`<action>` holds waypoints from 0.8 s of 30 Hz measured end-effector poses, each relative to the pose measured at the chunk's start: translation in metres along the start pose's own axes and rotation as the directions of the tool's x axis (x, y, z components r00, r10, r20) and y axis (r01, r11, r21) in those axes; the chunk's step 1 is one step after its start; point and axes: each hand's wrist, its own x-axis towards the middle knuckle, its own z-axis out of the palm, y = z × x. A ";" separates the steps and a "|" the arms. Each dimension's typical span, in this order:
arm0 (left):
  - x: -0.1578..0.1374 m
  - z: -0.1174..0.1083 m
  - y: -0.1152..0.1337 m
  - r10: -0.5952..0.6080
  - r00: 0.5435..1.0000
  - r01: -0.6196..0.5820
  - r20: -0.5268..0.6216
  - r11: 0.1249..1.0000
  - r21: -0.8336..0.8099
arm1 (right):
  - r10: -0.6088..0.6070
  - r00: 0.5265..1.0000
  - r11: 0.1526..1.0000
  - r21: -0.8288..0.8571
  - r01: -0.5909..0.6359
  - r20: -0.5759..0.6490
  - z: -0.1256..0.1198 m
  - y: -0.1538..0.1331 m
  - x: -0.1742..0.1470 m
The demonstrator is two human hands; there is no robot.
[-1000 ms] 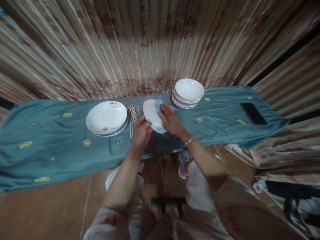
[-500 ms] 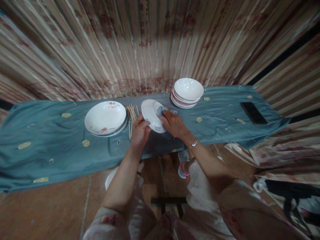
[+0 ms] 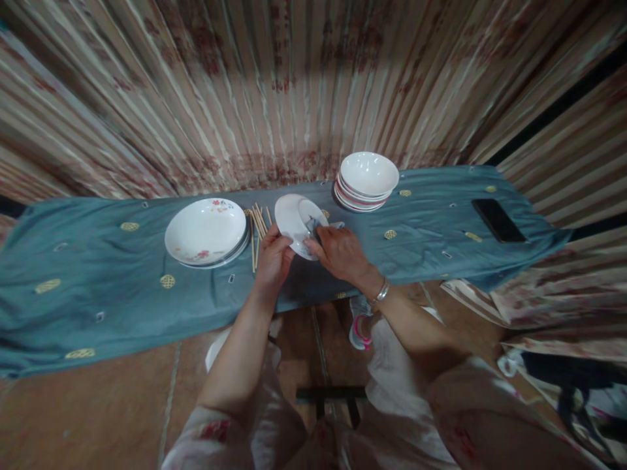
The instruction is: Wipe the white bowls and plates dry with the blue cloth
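Note:
Above the middle of the table, my left hand [image 3: 275, 253] grips the near-left rim of a white bowl [image 3: 288, 214], thumb on the side facing me. The bowl is tilted, and what looks like its underside with a round foot faces up. My right hand [image 3: 340, 249] is closed on a small grey-blue cloth [image 3: 313, 224] and presses it against the bowl's right part. Its fingers hide most of the cloth. Several wooden chopsticks [image 3: 255, 243] lie just left of the bowl, beside a stack of white plates with flower prints [image 3: 208, 228].
A stack of white bowls [image 3: 368, 177] stands at the back, right of my hands. A black phone [image 3: 498, 220] lies near the right end. Everything rests on a blue-green tablecloth [image 3: 122, 287]. A pleated curtain [image 3: 294, 78] hangs directly behind the table.
My right hand has shifted slightly down and turned over the bowl's lower right, covering its printed mark. The cloth moved with it. My left hand keeps its hold nearly in place.

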 end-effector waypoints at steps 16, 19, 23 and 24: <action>-0.001 0.003 0.000 0.008 1.000 -0.008 0.024 1.000 -0.002 | -0.039 0.997 0.961 0.270 0.056 -0.068 0.012 0.001 0.006; -0.002 0.005 0.001 0.002 1.000 -0.002 0.030 1.000 0.000 | -0.022 0.997 0.953 0.301 0.041 -0.067 0.016 0.003 0.008; -0.004 0.007 0.001 -0.002 1.000 0.003 0.025 1.000 -0.012 | -0.007 0.998 0.947 0.319 0.024 -0.056 0.019 0.007 0.014; -0.004 0.007 0.001 -0.006 1.000 0.007 0.023 1.000 -0.011 | -0.006 0.999 0.946 0.324 0.023 -0.052 0.020 0.008 0.015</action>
